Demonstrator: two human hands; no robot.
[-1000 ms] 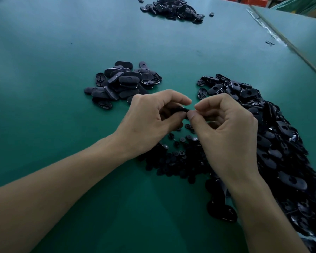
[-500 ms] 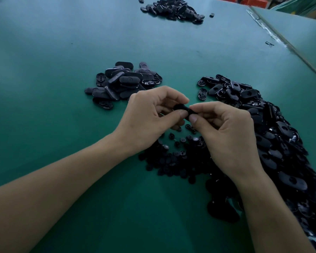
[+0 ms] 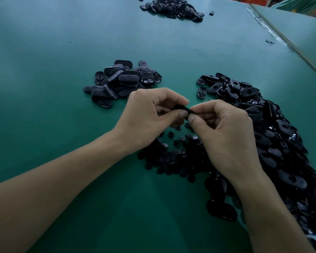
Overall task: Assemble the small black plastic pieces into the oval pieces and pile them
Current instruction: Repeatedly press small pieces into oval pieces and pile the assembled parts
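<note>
One oval piece [image 3: 185,109], long axis left to right and largely hidden, is pinched above the small round pieces [image 3: 173,156] between the curled thumb and forefinger of left hand [image 3: 150,115] and right hand [image 3: 224,132]. Three oval-piece heaps lie on the green table [image 3: 53,88]: left heap [image 3: 124,81], right heap [image 3: 266,128], far heap [image 3: 171,7]. The pieces in each are too many to count.

The table [image 3: 62,70] has a green covering, smooth and matt, with a faint sheen where light falls. The oval piece [image 3: 184,109] is black plastic. The heap of ovals [image 3: 281,143] on the right is glossy black plastic with bright glints. The left pile [image 3: 124,79] shows duller, satin tops. The small round pieces [image 3: 171,157] look mostly matt black.
</note>
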